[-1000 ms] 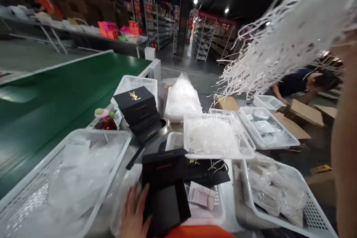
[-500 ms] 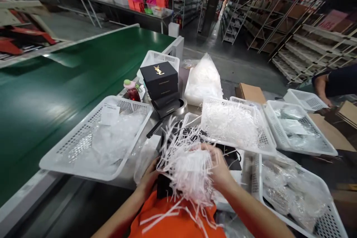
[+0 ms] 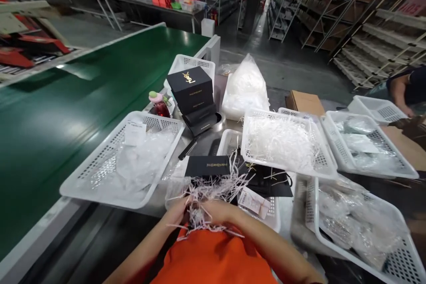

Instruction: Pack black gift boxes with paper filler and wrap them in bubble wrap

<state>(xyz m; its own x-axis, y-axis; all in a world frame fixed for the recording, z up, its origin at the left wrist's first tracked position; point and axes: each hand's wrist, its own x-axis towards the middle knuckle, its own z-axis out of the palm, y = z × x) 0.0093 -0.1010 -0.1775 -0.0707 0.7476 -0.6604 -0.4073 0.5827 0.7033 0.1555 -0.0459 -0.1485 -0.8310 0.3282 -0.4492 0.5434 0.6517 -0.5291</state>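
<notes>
Green conveyor belt (image 3: 83, 84): fills the left of the view, running away from the person.

White basket, left (image 3: 100, 186): perforated, against the belt's edge, holding clear plastic bags and a white slip.

White basket, centre (image 3: 328, 166): filled with loose white shredded paper; it overlaps a smaller basket beneath it.

White baskets, right (image 3: 411, 171): two holding clear-wrapped items, one behind the other (a co-worker's arm (image 3: 397, 95) shows beyond them, at the far right edge).

Clear bag of shreds (image 3: 244, 86): upright, behind the centre basket.

Stack of black boxes (image 3: 193, 97): gold logo on the top one, the lower ones fanned out; just beside it, a small red bottle (image 3: 159, 105).

Flat black box (image 3: 207, 166): gold lettering, lying just in front of the person.

Bundle of white paper shreds (image 3: 208, 197): close to the body, directly below the flat black box, strands sticking up over it.

Left hand (image 3: 178, 213) and right hand (image 3: 218, 211): close together, both closed on the bundle of white paper shreds from either side.
</notes>
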